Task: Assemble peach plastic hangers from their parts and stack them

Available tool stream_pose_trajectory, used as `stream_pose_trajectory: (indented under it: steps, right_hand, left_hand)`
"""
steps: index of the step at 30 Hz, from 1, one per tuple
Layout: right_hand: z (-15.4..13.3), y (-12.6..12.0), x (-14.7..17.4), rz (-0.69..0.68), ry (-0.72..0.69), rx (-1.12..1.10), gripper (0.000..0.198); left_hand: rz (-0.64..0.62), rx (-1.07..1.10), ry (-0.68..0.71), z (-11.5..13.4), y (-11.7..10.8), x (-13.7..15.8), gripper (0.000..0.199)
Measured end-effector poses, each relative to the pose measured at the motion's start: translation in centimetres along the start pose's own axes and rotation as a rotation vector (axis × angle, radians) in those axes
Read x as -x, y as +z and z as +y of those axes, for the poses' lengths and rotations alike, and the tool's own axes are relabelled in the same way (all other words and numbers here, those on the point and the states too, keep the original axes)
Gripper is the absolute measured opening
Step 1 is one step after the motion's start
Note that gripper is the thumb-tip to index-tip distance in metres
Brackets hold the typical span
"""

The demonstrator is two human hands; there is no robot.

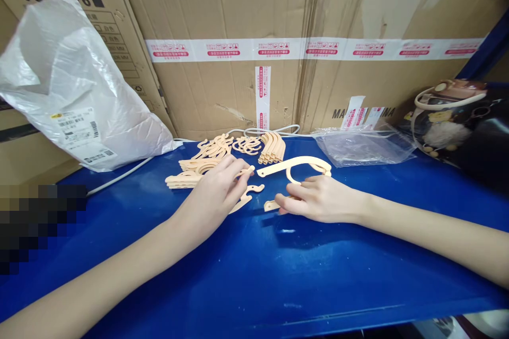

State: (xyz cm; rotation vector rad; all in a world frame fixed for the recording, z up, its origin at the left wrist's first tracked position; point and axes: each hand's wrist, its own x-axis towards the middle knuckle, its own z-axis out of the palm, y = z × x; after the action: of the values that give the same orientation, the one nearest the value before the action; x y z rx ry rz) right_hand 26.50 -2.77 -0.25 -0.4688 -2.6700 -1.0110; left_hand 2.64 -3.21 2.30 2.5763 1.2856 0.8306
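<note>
The left hand [214,190] pinches a beige piece [249,170] just beside one end of a jointed beige frame [296,163], which the right hand [316,198] grips above the blue table [207,286]; keeping both level probably helps

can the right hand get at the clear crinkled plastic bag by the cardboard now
Probably yes: the clear crinkled plastic bag lies beyond the right hand, with bare blue tabletop between. The grip holds beige, curved, plastic-looking parts, though, which may need putting down.
</note>
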Motion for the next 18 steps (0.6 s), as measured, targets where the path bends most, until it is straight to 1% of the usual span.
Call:
stream_pose_trajectory:
  steps: [3, 6, 9, 13, 16, 18]
  right_hand:
    - [-0.08, 0.01, 0.0, 0.033, 0.056, -0.022, 0.028]
    - [-0.14, -0.05, -0.19, 0.031, 0.138, -0.166, 0.034]
    - [-0.11, 0.01, -0.28, -0.005, 0.199, -0.27, 0.035]
    - [0.13, 0.21, -0.14, -0.052, 0.224, -0.323, 0.038]
    - [0.34, 0.2, -0.02, -0.053, 0.228, -0.382, 0.039]
    - [0.45, 0.13, 0.03, -0.042, 0.231, -0.413, 0.036]
  left_hand:
    - [-0.039, 0.049, -0.015, 0.29, -0.17, 0.1, 0.024]
    - [-0.115, 0.101, -0.059, 0.43, -0.17, 0.35, 0.027]
    - [-0.182, 0.037, -0.094, 0.55, -0.16, 0.46, 0.032]
    - [-0.277, -0.02, -0.097, 0.68, -0.2, 0.46, 0.034]
    - [-0.36, -0.015, -0.091, 0.65, -0.11, 0.51, 0.036]
    - [-0.397, 0.009, -0.06, 0.58, -0.02, 0.53, 0.035]
